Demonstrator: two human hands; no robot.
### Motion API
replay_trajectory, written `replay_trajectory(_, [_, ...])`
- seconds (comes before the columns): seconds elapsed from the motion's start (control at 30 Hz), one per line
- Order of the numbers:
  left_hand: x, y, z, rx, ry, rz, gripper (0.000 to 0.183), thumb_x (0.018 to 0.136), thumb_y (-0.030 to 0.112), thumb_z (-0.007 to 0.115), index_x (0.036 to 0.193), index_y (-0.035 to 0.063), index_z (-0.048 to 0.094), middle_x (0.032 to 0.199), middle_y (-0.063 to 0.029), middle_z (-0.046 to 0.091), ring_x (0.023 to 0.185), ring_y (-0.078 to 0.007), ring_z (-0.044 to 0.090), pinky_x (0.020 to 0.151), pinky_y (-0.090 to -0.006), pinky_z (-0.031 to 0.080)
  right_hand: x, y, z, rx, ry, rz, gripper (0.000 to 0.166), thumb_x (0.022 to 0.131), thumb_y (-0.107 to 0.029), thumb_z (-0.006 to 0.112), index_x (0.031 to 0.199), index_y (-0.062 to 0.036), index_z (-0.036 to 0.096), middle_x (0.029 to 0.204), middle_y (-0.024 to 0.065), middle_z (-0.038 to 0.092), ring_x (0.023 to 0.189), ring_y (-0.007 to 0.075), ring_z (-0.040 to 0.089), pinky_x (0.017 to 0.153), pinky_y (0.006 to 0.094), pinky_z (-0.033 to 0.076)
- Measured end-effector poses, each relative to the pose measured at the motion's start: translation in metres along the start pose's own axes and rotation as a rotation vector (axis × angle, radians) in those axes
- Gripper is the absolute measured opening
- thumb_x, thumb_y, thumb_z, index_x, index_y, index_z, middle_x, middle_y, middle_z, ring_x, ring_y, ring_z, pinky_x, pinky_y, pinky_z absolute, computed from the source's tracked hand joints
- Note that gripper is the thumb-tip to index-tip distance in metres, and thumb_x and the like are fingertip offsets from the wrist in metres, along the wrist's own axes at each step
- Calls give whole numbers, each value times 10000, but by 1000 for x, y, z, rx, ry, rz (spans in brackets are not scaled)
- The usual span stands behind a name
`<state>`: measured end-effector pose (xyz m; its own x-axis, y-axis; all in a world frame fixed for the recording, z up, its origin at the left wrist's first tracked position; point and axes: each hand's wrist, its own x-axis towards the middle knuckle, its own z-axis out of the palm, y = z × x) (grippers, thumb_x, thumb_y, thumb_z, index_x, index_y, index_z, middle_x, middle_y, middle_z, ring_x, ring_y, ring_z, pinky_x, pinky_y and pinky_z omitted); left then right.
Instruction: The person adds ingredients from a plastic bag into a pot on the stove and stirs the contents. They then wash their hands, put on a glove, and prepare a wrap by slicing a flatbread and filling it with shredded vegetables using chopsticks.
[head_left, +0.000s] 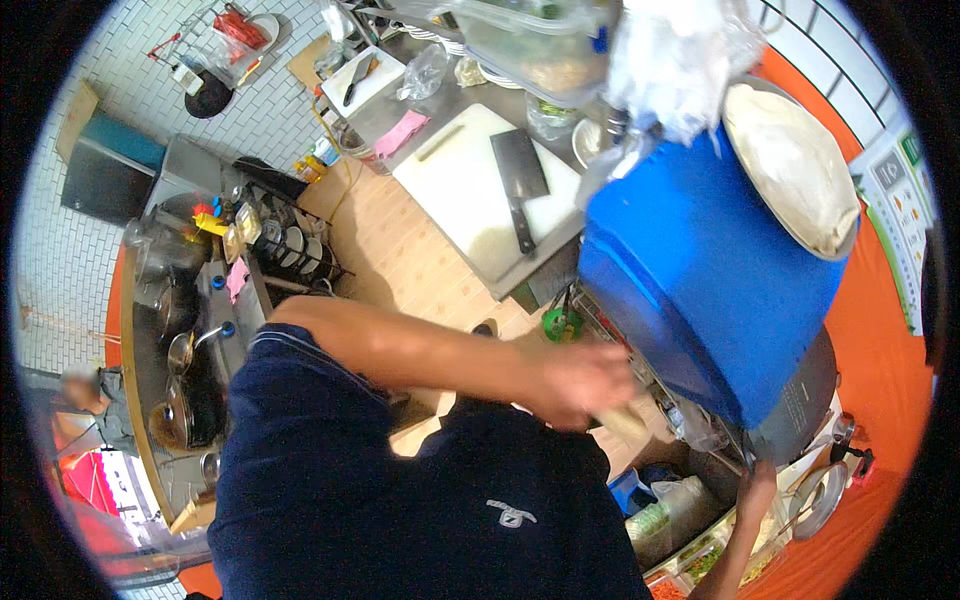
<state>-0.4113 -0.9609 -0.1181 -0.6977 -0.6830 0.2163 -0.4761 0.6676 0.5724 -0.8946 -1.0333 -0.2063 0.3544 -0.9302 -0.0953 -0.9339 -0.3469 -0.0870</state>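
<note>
My left hand (589, 382), blurred, reaches across from the left with its fingers curled around a pale, wood-coloured rod-like piece (624, 424); its exact kind is unclear. At the lower right, my right hand (754, 484) is at the edge of a dark grey rounded object (806, 401), beside the lower corner of a large blue plastic container (697, 277); its fingers are partly hidden. Pale dough-like material (795, 169) fills a round bowl on the blue container. A cleaver (520, 176) lies on a white cutting board (450, 202) ahead of me.
Clear plastic tubs (532, 45) and plastic bags (675, 67) stand beyond the blue container. Trays of chopped vegetables (701, 559) are at lower right. A stove (217, 352) with pans and a rack of bowls (296, 247) line the left. A person (82, 397) is at far left.
</note>
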Motion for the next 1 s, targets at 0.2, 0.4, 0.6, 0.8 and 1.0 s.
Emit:
replay_trajectory(0.2, [-137,-186,-99,602,-132,-139,230,620,133,611,810,40,523,834,-112,517,792,-272,539,656,-373,483,-26,-129,40,961,260,405,383,884,-211,433,1218,-24,450,1191,98,486,1094,221,456,927,340,352])
replay_trajectory(0.4, [-262,-250,-55,392,28,-387,249,741,126,541,945,-17,550,900,-189,511,925,-348,529,816,-418,457,42,-406,104,344,10,-253,288,720,-53,576,1008,-51,584,1022,181,570,956,358,517,863,443,418])
replay_trajectory(0.6, [-370,-281,-120,241,-52,-352,260,696,23,505,946,-16,563,878,-169,538,869,-316,548,745,-407,471,249,-646,86,217,86,-609,259,720,-57,563,971,10,558,1051,179,539,984,352,497,907,408,396])
replay_trajectory(0.8, [-407,-456,-258,407,381,-810,272,714,145,595,943,2,562,847,-203,583,766,-362,581,684,-446,470,237,-693,13,526,106,-536,114,685,35,593,782,11,538,778,168,538,780,365,506,730,425,423])
replay_trajectory(1.0, [-357,-588,-288,607,951,-1529,268,681,158,630,906,16,596,882,-204,597,782,-402,580,704,-439,477,185,-674,25,491,-154,-450,189,685,7,623,856,-8,544,872,160,558,862,350,518,773,422,430])
